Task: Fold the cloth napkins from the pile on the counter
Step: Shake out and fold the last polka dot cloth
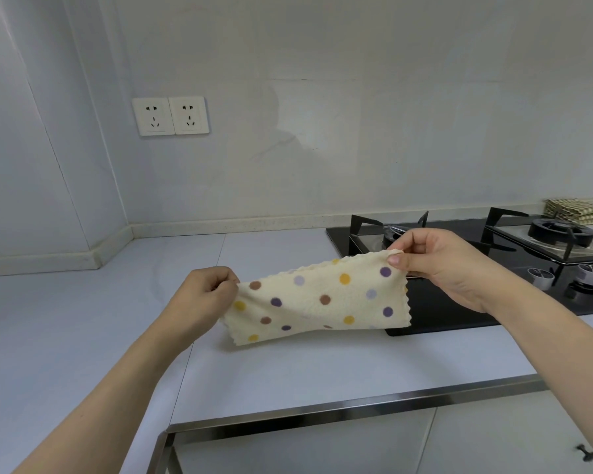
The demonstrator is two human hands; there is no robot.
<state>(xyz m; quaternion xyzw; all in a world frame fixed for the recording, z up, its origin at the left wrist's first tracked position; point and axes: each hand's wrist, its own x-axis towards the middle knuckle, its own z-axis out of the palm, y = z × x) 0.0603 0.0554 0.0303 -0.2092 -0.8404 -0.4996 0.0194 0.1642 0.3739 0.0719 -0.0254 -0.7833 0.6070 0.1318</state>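
Note:
A cream napkin with brown, purple and yellow dots [317,297] hangs stretched between both hands above the white counter [288,371]. My left hand [202,295] pinches its upper left corner, and my right hand [449,265] pinches its upper right corner, held a little higher. The napkin looks doubled over, and its lower edge reaches down to about the counter. A pile of checked green and cream cloths [579,210] lies at the far right behind the stove.
A black glass gas stove [459,313] with two burners and knobs fills the right side of the counter. Two wall sockets [170,115] sit on the back wall. A metal edge [322,410] trims the counter front above white cabinet doors.

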